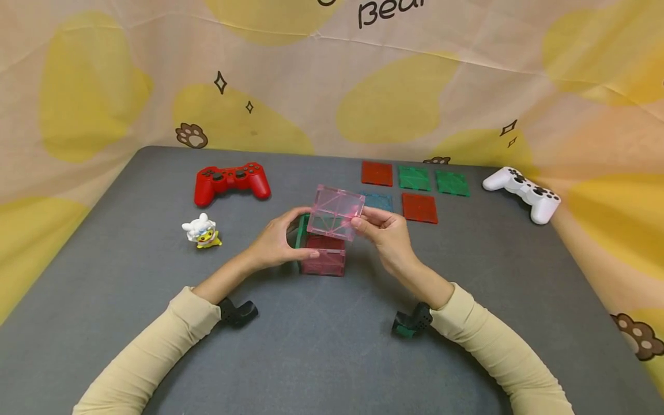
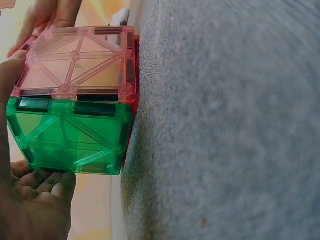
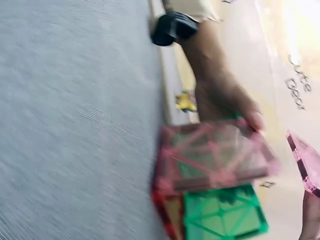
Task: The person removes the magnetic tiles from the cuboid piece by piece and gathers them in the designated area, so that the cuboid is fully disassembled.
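A partly built box of see-through magnetic tiles stands on the table in front of me. Its near wall is a pink tile (image 1: 329, 264), its left wall a green tile (image 2: 70, 137), and red shows at the bottom. My left hand (image 1: 273, 241) holds the box from the left, thumb on the pink wall's top edge and fingers round the far side. Above the box, tilted, is a second pink tile (image 1: 337, 212). My right hand (image 1: 388, 237) pinches it at its right edge between thumb and fingers.
Behind the right hand lie flat tiles: red tiles (image 1: 419, 208), green tiles (image 1: 453, 183) and a blue tile (image 1: 377, 201). A red game controller (image 1: 231, 180) and a small white-and-yellow figurine (image 1: 203, 231) are on the left. A white controller (image 1: 523, 192) lies at the far right.
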Demonstrator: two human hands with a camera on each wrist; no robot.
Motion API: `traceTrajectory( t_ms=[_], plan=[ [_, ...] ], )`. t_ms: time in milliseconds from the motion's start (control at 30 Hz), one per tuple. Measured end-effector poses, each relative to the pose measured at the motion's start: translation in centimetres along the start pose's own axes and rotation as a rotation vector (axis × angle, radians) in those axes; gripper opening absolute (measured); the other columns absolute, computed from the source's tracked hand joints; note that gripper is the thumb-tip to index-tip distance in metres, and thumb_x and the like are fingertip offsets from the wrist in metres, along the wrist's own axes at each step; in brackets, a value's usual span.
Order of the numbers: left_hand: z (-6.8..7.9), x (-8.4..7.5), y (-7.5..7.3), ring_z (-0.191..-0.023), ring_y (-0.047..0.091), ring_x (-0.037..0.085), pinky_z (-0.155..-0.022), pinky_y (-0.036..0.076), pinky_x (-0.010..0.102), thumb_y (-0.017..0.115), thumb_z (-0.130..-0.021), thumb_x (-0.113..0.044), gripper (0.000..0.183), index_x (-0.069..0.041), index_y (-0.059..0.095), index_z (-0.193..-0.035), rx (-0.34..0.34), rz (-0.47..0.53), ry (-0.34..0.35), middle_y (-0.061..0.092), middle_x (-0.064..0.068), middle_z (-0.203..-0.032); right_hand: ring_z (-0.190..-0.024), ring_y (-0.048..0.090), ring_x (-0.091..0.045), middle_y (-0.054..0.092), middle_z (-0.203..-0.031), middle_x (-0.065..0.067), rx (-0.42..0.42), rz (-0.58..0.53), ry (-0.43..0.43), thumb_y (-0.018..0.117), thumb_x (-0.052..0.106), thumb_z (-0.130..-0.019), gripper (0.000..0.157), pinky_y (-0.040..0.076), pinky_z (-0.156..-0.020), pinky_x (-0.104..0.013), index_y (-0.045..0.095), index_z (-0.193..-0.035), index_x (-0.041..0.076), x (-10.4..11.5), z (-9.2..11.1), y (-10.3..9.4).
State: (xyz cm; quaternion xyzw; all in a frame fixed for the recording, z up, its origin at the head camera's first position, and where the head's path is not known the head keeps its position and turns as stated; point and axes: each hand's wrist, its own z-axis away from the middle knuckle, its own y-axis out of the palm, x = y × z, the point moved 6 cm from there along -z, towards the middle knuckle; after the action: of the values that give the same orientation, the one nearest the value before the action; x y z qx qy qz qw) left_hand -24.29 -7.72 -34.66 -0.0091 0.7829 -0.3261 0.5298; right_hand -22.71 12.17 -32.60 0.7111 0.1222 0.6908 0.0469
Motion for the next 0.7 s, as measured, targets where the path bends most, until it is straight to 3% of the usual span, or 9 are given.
traceTrajectory(
  t_ms=[67,133,300,400,533,700],
  plan=[
    [0.0,0.0,0.0,-0.119,0.052,0.025,-0.101,0.039,0.04,0.08,-0.067,-0.016,0.078,-0.003,0.04,-0.132,0.008,0.008,0.005,0.051,0.015,-0.127,-0.072,0.067,-0.006,0.071,-0.079,0.005,-0.02,-0.054,-0.033,0.064,-0.002,-0.082,0.018,0.054,-0.069,-0.021,0.069,-0.099,0.002,0.8,-0.2,-0.5],
    [0.0,-0.1,0.0,-0.117,0.053,0.025,-0.101,0.04,0.041,0.08,-0.067,-0.016,0.078,-0.002,0.04,-0.132,0.011,0.007,0.008,0.052,0.015,-0.126,-0.071,0.068,-0.007,0.071,-0.078,0.004,-0.047,-0.102,-0.055,0.062,-0.005,-0.082,0.02,0.055,-0.067,-0.023,0.071,-0.091,0.011,1.4,-0.4,-1.4],
    [0.1,0.0,0.0,-0.113,0.055,0.024,-0.099,0.041,0.042,0.08,-0.067,-0.018,0.078,-0.005,0.041,-0.133,0.006,-0.032,0.006,0.054,0.013,-0.124,-0.068,0.069,-0.009,0.072,-0.075,0.001,-0.152,-0.179,-0.061,0.061,-0.006,-0.082,0.022,0.055,-0.063,-0.024,0.072,-0.084,0.013,1.7,-0.8,-5.5],
    [0.2,-0.1,-0.1,-0.112,0.055,0.023,-0.098,0.041,0.042,0.08,-0.067,-0.02,0.077,-0.007,0.042,-0.133,0.002,-0.052,0.001,0.054,0.012,-0.123,-0.067,0.069,-0.01,0.072,-0.074,-0.002,-0.191,-0.221,-0.045,0.059,-0.007,-0.083,0.02,0.054,-0.061,-0.022,0.072,-0.084,0.009,1.8,-1.3,-9.0],
    [0.2,-0.2,-0.2,-0.112,0.056,0.023,-0.099,0.041,0.042,0.08,-0.067,-0.02,0.077,-0.007,0.042,-0.133,0.004,-0.043,-0.001,0.055,0.013,-0.122,-0.069,0.07,-0.014,0.072,-0.077,-0.009,-0.167,-0.287,-0.018,0.055,-0.012,-0.083,0.021,0.055,-0.063,-0.023,0.07,-0.089,0.002,2.8,-2.1,-14.6],
    [0.1,-0.2,-0.1,-0.109,0.057,0.024,-0.097,0.042,0.042,0.08,-0.068,-0.019,0.076,-0.008,0.042,-0.132,0.006,-0.035,0.006,0.057,0.014,-0.12,-0.071,0.069,-0.016,0.071,-0.079,-0.01,-0.155,-0.244,0.081,0.054,-0.013,-0.083,0.023,0.055,-0.064,-0.024,0.071,-0.088,0.001,3.9,-2.3,-21.7]
  ],
)
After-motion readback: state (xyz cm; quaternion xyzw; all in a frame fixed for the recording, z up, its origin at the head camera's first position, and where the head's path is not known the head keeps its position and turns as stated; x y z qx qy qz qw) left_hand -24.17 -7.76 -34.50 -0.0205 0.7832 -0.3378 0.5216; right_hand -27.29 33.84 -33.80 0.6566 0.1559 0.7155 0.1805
